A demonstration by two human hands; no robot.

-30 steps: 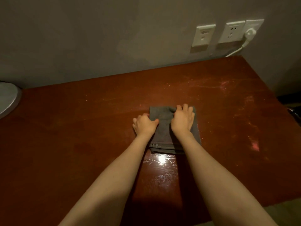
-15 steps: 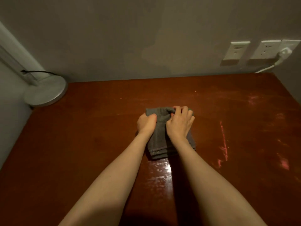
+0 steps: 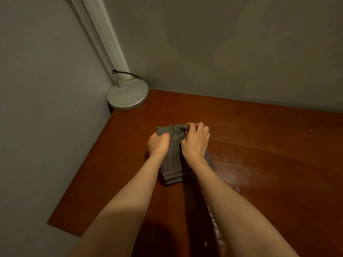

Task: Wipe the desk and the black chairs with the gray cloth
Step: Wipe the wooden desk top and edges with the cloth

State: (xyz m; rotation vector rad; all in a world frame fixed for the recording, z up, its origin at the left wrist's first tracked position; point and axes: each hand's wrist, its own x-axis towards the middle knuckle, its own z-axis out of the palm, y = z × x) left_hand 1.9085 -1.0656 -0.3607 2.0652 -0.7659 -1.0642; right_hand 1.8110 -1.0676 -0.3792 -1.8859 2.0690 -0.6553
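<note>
The right hand's fingers (image 3: 199, 127) are curled over the far edge of the gray cloth (image 3: 172, 158), bunching a fold of it between fingertips and thumb. The left hand's thumb (image 3: 164, 135) presses into the cloth's far left corner, its other fingers curled under and gripping the fabric. Both the right hand (image 3: 195, 143) and the left hand (image 3: 158, 146) sit side by side on the cloth, bare forearms running back toward the near edge.

The cloth is a dark gray, fine-textured towel folded into several layers, with stitched hems stacked at its near end. It lies flat on the reddish-brown desk (image 3: 269, 149), near the far left corner. A wet sheen streaks the wood right of the cloth. A round silver lamp base (image 3: 128, 98) stands in the corner against the gray wall (image 3: 222, 43).
</note>
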